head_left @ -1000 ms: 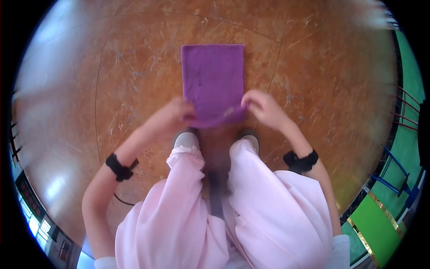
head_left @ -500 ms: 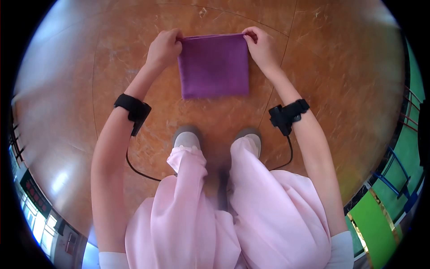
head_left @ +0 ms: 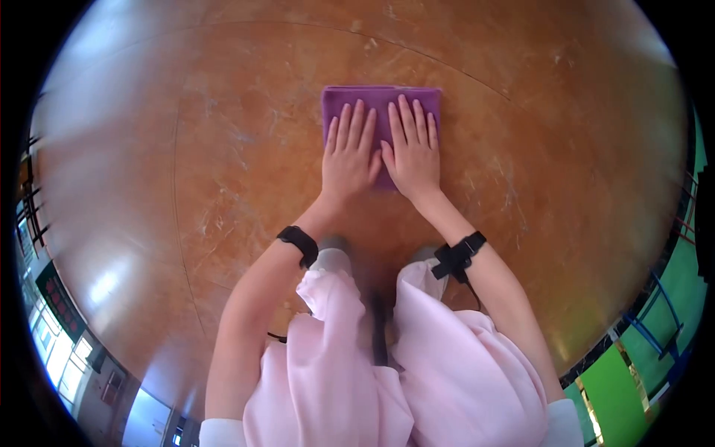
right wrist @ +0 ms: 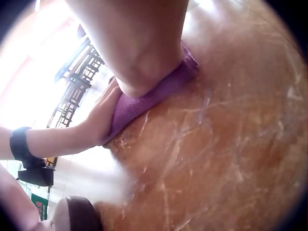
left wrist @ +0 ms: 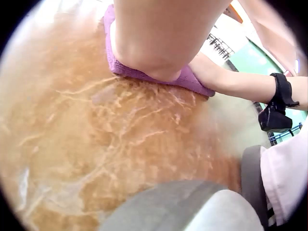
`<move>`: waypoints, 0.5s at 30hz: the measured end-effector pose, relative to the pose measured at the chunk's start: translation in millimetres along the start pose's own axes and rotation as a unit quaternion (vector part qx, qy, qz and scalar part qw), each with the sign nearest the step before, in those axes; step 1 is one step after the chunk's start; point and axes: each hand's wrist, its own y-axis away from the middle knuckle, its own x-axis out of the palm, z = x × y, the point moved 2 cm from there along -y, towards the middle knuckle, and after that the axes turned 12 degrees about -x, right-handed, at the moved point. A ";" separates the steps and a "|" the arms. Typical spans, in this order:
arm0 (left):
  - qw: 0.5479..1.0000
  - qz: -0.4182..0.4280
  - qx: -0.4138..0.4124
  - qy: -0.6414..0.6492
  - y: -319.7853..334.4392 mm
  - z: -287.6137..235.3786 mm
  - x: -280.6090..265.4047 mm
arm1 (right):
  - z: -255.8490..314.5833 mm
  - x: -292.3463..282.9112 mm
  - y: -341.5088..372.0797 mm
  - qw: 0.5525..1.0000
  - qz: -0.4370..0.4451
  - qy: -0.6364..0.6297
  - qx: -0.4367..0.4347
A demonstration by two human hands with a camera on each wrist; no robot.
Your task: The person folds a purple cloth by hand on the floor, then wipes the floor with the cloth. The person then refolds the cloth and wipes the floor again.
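A folded purple towel [head_left: 381,95] lies on the brown floor in front of the person's feet, its layers stacked at the far edge. The left hand [head_left: 348,153] rests flat on its left half, fingers straight and pointing away. On the right half the right hand [head_left: 412,149] lies palm down in the same way, with the thumbs close together near the middle. Both wrist views show the towel's near edge [left wrist: 144,77] as a thick fold under the heels of the hands; the fingers are hidden there behind the wrists.
Marbled brown floor [head_left: 246,141] surrounds the towel. The person's shoes [head_left: 333,259] and pink trousers [head_left: 328,372] are just behind it. Black straps with cameras [head_left: 456,255] sit on both wrists, with thin cables. A green panel [head_left: 614,395] stands at the lower right.
The near edge of the towel was carried over to the far edge, making a smaller fold. Both hands then let go of the far corners and came down flat on top.
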 end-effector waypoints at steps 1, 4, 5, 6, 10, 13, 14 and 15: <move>1.000 0.013 0.004 0.015 -5.1 2.8 -2.5 | -0.7 0.6 -3.6 1.000 0.002 0.007 -0.001; 1.000 0.004 -0.021 0.013 -27.6 13.9 -10.5 | -3.9 5.4 -35.7 1.000 -0.015 0.003 -0.022; 0.999 -0.017 -0.025 0.009 -40.0 21.7 -13.6 | -4.3 6.3 -55.5 0.999 -0.026 -0.004 -0.036; 0.999 -0.032 -0.037 0.000 -55.8 33.6 -17.3 | -3.7 9.9 -78.6 0.998 -0.042 -0.010 -0.053; 0.994 -0.087 -0.031 -0.056 -103.0 99.8 -31.5 | 10.8 35.7 -164.8 0.991 -0.071 0.015 -0.112; 0.993 -0.098 -0.044 -0.054 -92.0 121.3 -36.6 | 28.7 46.5 -178.1 0.986 -0.073 0.019 -0.146; 0.993 -0.097 -0.040 -0.050 -85.7 114.3 -34.5 | 29.1 44.0 -174.0 0.985 -0.071 0.012 -0.156; 0.992 -0.091 -0.057 -0.059 -78.6 107.7 -33.2 | 26.2 41.1 -165.2 0.986 -0.072 0.017 -0.151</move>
